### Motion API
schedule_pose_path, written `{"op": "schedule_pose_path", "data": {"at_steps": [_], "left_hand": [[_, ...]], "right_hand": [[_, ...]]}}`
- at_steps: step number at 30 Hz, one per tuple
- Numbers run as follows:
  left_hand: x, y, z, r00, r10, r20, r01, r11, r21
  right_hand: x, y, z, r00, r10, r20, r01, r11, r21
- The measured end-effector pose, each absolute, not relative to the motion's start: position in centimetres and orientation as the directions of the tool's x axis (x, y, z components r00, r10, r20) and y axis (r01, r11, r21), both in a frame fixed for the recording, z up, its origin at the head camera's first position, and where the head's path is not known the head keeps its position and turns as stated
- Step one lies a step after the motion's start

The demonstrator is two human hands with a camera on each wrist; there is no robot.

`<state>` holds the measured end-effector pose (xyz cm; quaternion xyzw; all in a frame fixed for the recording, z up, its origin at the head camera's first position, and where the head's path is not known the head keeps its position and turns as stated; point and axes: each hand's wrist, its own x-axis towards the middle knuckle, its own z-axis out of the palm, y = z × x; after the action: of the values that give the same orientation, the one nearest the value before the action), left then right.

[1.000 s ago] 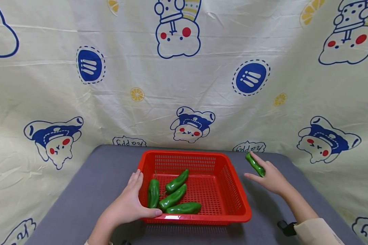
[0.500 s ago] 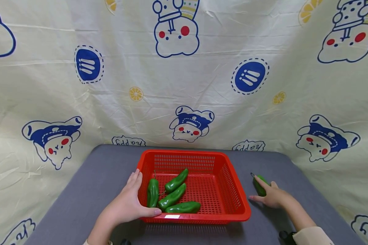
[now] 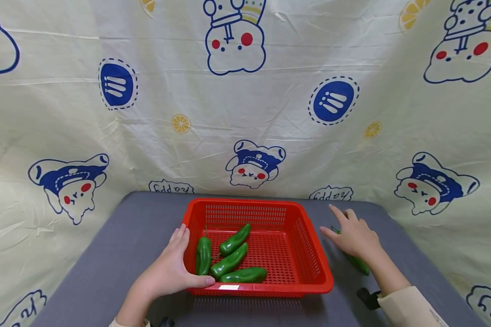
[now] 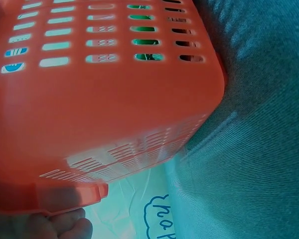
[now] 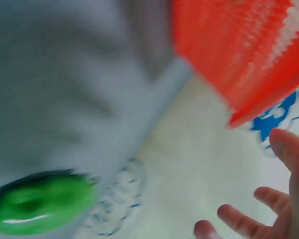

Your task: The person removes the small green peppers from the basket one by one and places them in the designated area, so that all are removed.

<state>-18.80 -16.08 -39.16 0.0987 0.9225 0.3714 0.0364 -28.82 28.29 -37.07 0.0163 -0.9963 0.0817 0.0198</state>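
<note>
A cream cloth with cartoon prints (image 3: pixel 147 154) hung behind the grey counter (image 3: pixel 106 268), which bore a rectangular red plastic basket with perforated walls (image 3: pixel 270 289). The left hand (image 3: pixel 172 268) gripped its near-left corner. The right hand (image 3: pixel 353 236), released, fingers apart, hovered over a long glossy green pepper (image 3: pixel 360 265) on the counter. Four similar peppers (image 3: pixel 230 262) lay inside the basket's left half.

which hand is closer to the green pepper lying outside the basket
Right. The right hand is just above the pepper outside the red basket, partly covering it in the head view but apart from it; the left hand holds the basket's opposite side.
</note>
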Motion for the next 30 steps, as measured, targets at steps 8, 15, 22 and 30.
{"op": "schedule_pose_path", "data": {"at_steps": [8, 15, 22, 30], "left_hand": [[-18.9, -16.0, -38.9, -0.977, 0.213, 0.006, 0.159, 0.712, 0.684], [-18.8, -15.8, -39.0, -0.98, 0.199, -0.006, 0.141, 0.715, 0.685], [-18.5, -15.7, -39.0, -0.983, 0.184, -0.024, 0.117, 0.715, 0.689], [-18.6, -15.5, -39.2, -0.984, 0.176, -0.024, 0.112, 0.721, 0.684]], "right_hand": [[-29.2, 22.4, -32.5, -0.968, -0.127, 0.218, -0.182, 0.95, -0.254], [-30.0, 17.1, -30.7, -0.948, -0.232, 0.217, -0.292, 0.905, -0.308], [-31.1, 13.2, -32.6, -0.941, -0.316, 0.12, -0.338, 0.868, -0.364], [-32.2, 10.0, -36.3, -0.945, -0.326, -0.036, -0.295, 0.892, -0.341]]}}
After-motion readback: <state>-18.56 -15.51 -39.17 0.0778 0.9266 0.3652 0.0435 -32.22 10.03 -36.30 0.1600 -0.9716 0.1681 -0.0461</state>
